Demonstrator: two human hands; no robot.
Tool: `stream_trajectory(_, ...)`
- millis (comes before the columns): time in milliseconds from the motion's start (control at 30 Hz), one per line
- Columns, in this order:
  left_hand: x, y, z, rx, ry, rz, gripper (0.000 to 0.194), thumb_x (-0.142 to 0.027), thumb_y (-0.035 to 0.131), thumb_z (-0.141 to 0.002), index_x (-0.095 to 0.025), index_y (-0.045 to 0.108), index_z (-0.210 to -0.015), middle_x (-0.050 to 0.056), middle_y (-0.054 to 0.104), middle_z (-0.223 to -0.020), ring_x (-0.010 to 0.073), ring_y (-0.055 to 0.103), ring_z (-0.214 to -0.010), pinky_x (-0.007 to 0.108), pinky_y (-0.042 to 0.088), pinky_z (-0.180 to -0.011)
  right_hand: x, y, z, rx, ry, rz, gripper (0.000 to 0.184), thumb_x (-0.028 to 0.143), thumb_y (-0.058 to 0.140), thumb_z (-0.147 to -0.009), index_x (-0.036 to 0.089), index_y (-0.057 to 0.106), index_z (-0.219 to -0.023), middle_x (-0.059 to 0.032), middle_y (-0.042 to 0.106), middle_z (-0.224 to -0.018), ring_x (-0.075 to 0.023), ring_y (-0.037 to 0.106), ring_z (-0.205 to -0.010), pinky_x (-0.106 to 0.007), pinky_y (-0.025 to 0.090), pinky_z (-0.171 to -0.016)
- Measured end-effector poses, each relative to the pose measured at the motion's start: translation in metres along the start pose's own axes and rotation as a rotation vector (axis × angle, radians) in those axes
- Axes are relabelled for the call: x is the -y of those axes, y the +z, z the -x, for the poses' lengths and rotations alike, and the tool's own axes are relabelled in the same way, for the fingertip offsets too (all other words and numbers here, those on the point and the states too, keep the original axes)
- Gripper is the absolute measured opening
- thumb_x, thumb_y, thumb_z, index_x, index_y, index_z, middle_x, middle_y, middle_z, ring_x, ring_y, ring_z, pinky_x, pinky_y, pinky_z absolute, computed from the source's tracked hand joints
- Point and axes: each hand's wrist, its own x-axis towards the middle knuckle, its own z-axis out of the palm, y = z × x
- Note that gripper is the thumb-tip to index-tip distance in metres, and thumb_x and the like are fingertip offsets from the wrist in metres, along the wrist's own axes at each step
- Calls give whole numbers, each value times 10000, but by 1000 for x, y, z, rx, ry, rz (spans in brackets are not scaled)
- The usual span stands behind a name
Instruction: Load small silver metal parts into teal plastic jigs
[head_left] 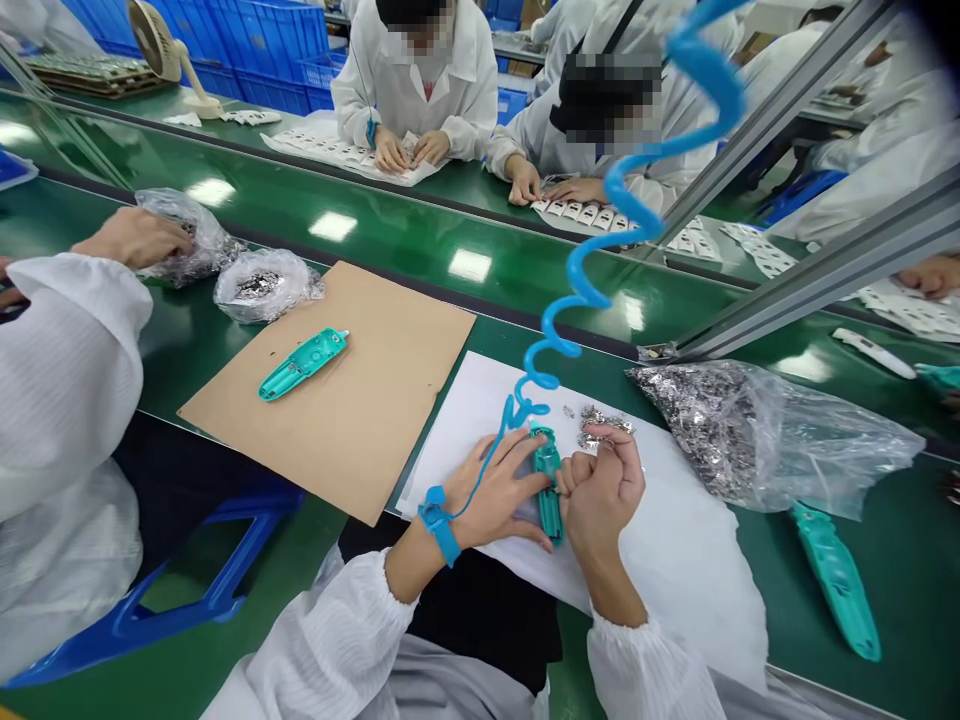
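Observation:
My left hand (499, 490), with a blue wrist strap (439, 522) and coiled blue cord (577, 290), grips a teal plastic casing (548, 500) on a white sheet (667, 570). My right hand (600, 490) is curled beside the casing, its fingertips pinched together; anything between them is hidden. A small pile of silvery metal parts (600, 425) lies just beyond both hands. A clear bag of similar parts (739, 435) rests to the right. Another teal casing (836, 580) lies on the green belt (885, 540), and a third (304, 363) sits on a brown cardboard sheet (337, 390).
A co-worker's hand (135, 238) at left touches a plastic bag (180, 238) beside another bag (262, 285). Across the belt, co-workers handle white card sheets (334, 150). An aluminium rail (795, 270) crosses the right side. A blue stool (202, 590) stands below. Blue crates (255, 50) stand behind.

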Motion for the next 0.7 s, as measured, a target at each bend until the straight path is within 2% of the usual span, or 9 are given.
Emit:
stream_trajectory(167,0,0,0,17,-4,-12,766,-776,585,-731,-228,561,-1266,103,317,-1574,312,219,-1487,507,325,-1150,-5,-1,0,34,10,7,100,245,518,-924,244,543,-827,120,257,-429,-85,162,-341,-174,196,-344)
stream_trajectory(300,0,-2,0,1,-7,25,740,-797,564,-726,-234,592,-1206,97,328,-1563,310,225,-1482,506,326,-1154,-7,-4,-2,57,55,-27,83,288,530,-938,246,548,-868,122,260,-441,-90,162,-353,-173,209,-348)
stream_trajectory(533,1,-4,3,-6,-46,127,684,-741,702,-670,-253,658,-1149,107,437,-1420,385,246,-1434,573,337,-1134,17,-5,-6,-12,27,-128,117,335,632,-895,231,580,-888,132,220,-464,-75,106,-384,-162,220,-362)
stream_trajectory(600,1,-5,5,-2,-43,130,613,-699,721,-688,-273,681,-1127,98,477,-1337,391,228,-1431,577,338,-1127,23,-7,-6,-20,30,-125,115,333,638,-889,229,587,-883,130,218,-465,-73,99,-387,-162,211,-361)
stream_trajectory(700,1,-8,6,-2,-22,116,368,-572,657,-832,-300,713,-1074,72,533,-1190,345,297,-1377,536,346,-1115,27,-11,-4,-38,59,-118,115,335,644,-882,231,596,-879,128,214,-466,-73,93,-391,-161,202,-357)
